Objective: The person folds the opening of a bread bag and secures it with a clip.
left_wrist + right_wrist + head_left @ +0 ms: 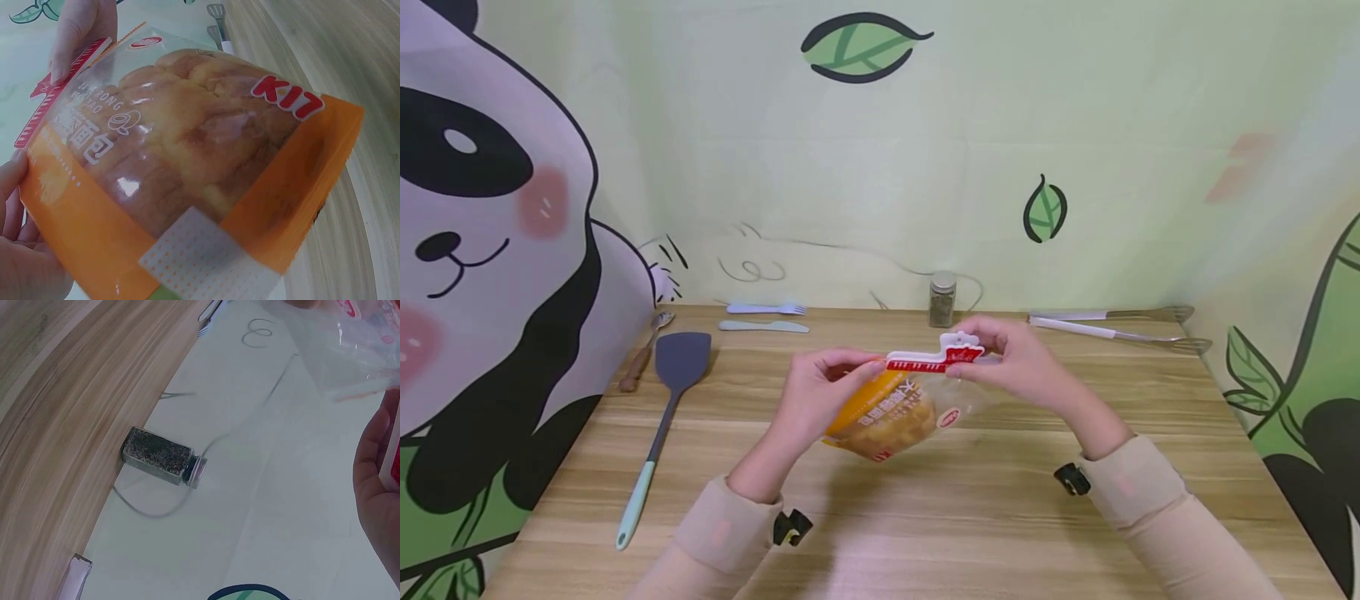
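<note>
A bread bag [891, 417], orange with a see-through window, hangs above the table between both hands. Golden-brown bread [200, 125] shows through its window in the left wrist view. Along its top edge lies a red and white bag clip [917, 363]. The left hand [808, 393] pinches the bag's top corner beside the clip's left end, with the thumb on the near side. Gripping the wider handle end of the clip is the right hand [1021, 360]. Only a sliver of the clip [394, 462] appears in the right wrist view.
On the left lie a long-handled spatula [681, 367] and a wooden-handled spoon [643, 354]. A blue fork [767, 309], a pale knife [763, 327] and a spice jar [942, 300] are at the back. Two white-handled utensils [1112, 332] lie back right, before the patterned backdrop [925, 150].
</note>
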`<state>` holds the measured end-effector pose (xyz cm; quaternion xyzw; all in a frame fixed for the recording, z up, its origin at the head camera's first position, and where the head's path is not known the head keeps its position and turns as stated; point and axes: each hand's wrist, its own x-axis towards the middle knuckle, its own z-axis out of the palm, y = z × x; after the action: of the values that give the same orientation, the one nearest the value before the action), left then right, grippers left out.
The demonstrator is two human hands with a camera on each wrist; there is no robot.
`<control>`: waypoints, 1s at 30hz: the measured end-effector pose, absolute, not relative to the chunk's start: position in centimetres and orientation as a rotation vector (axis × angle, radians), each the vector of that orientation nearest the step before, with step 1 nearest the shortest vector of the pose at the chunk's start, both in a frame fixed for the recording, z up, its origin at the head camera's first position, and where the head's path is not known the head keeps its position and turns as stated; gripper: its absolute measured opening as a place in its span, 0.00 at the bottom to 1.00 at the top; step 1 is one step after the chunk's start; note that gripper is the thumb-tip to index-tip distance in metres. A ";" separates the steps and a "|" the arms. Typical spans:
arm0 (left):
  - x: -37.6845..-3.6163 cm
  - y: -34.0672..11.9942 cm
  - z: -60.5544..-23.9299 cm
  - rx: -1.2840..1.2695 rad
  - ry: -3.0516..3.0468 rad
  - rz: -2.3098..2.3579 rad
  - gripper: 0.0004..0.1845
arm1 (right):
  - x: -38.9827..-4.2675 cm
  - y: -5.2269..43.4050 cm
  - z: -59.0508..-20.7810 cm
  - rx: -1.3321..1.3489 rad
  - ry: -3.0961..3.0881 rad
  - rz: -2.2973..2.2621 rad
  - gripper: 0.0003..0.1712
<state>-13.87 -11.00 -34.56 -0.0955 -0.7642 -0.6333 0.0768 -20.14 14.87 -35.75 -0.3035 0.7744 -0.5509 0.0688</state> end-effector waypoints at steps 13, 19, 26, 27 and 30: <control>-15.2 -12.4 -36.6 -0.331 -2.417 -1.965 0.13 | -19.8 14.9 -35.9 -0.968 2.400 -1.663 0.17; -15.5 -12.7 -37.3 -0.297 -2.434 -1.915 0.09 | -19.8 14.8 -36.1 -0.990 2.400 -1.658 0.17; -15.4 -12.6 -37.5 -0.221 -2.401 -1.891 0.09 | -19.9 14.7 -35.8 -0.948 2.392 -1.699 0.17; -15.4 -12.6 -37.5 -0.214 -2.388 -1.891 0.10 | -19.9 14.8 -35.7 -0.934 2.388 -1.703 0.16; -15.4 -12.6 -37.4 -0.189 -2.352 -1.894 0.10 | -19.8 14.9 -35.3 -0.893 2.389 -1.703 0.15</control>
<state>-15.41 -12.57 -37.42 -0.0625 -0.7761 -0.6248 0.0579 -19.80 14.89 -35.34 -0.2910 0.7785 -0.5548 0.0375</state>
